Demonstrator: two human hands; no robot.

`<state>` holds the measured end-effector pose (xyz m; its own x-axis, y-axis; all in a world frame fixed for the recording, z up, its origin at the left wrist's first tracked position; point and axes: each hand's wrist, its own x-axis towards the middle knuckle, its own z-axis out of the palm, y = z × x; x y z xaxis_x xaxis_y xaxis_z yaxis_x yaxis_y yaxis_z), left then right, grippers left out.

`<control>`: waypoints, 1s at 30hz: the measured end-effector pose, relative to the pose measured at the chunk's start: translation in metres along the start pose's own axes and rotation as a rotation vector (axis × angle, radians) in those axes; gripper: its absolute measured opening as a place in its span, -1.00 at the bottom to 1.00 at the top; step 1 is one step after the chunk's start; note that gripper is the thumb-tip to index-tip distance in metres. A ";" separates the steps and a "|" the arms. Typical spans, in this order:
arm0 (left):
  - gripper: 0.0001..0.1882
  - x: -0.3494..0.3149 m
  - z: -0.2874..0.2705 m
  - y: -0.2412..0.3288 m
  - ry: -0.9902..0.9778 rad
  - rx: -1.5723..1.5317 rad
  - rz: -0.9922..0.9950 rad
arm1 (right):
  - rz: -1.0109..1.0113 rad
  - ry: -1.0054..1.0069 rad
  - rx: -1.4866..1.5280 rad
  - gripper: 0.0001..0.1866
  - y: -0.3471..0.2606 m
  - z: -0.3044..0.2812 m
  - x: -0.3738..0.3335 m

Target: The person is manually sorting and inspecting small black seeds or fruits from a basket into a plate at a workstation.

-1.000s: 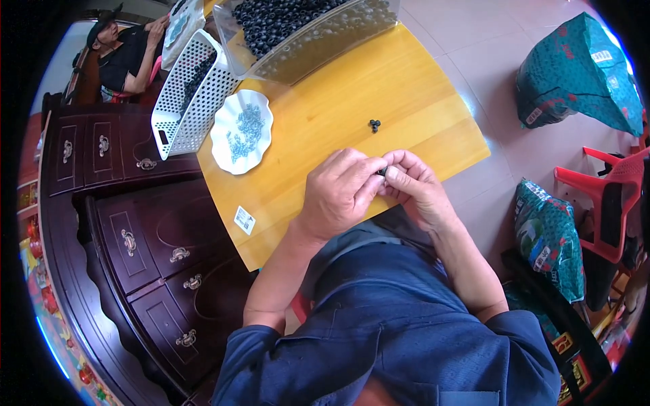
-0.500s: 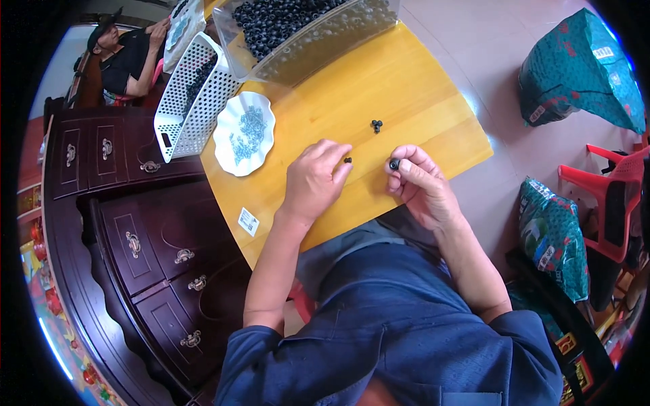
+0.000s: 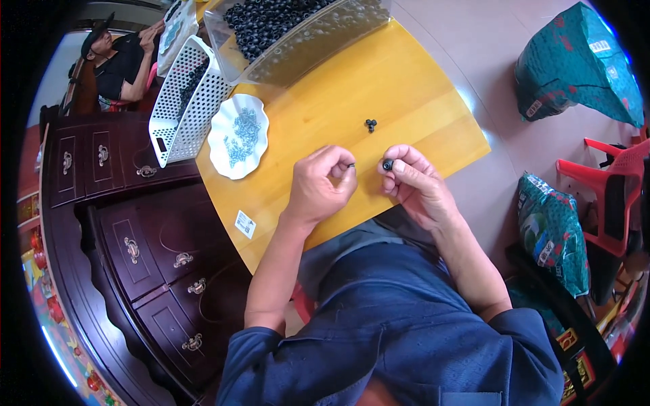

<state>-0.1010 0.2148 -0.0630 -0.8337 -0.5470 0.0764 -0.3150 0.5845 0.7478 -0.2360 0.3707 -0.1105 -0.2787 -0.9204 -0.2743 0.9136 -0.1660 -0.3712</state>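
My left hand (image 3: 321, 184) is closed in a pinch over the near part of the table, with a tiny dark piece (image 3: 351, 165) at the tips of thumb and forefinger. To its right, my right hand (image 3: 421, 184) grips a small black ring-shaped part (image 3: 388, 164) between thumb and fingers, its round opening facing up. A short gap separates the two hands. Beyond them, a little cluster of black parts (image 3: 370, 126) lies on the yellow wooden table (image 3: 325, 108). A white wavy-edged dish (image 3: 218, 139) with small clear pieces (image 3: 244, 135) stands left of my left hand.
At the table's far side stands a clear bin (image 3: 318, 47) of black parts, beside a white perforated basket (image 3: 177, 139). Dark drawers (image 3: 156, 237) line the left. Another person (image 3: 122, 68) sits far left. Teal bags (image 3: 569, 68) and a red chair (image 3: 602, 189) are at right.
My left thumb and forefinger have come together on the tiny dark piece. The right hand keeps its hold on the black ring-shaped part. The whole view has shifted slightly.
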 end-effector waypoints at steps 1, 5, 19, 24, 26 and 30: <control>-0.86 0.000 -0.001 0.004 0.000 0.000 -0.001 | 0.002 0.000 0.000 -0.80 0.000 0.001 0.000; -0.82 -0.003 0.000 0.005 0.082 -0.334 -0.022 | 0.017 -0.001 0.007 -0.79 0.000 0.002 -0.001; -0.84 -0.004 0.010 0.030 0.133 -0.244 0.191 | 0.019 -0.057 0.034 -0.78 0.003 -0.003 0.000; -0.83 -0.004 0.012 0.030 0.145 -0.188 0.216 | -0.003 -0.061 0.015 -0.79 0.003 -0.002 0.001; -0.82 -0.004 0.011 0.030 0.143 -0.186 0.216 | -0.003 -0.049 0.001 -0.78 0.003 -0.001 0.001; -0.81 -0.004 0.011 0.027 0.142 -0.164 0.244 | -0.010 -0.043 -0.029 -0.78 0.004 -0.002 0.002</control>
<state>-0.1113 0.2389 -0.0504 -0.8006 -0.4870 0.3492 -0.0262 0.6107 0.7914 -0.2335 0.3695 -0.1145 -0.2743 -0.9332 -0.2323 0.9018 -0.1657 -0.3991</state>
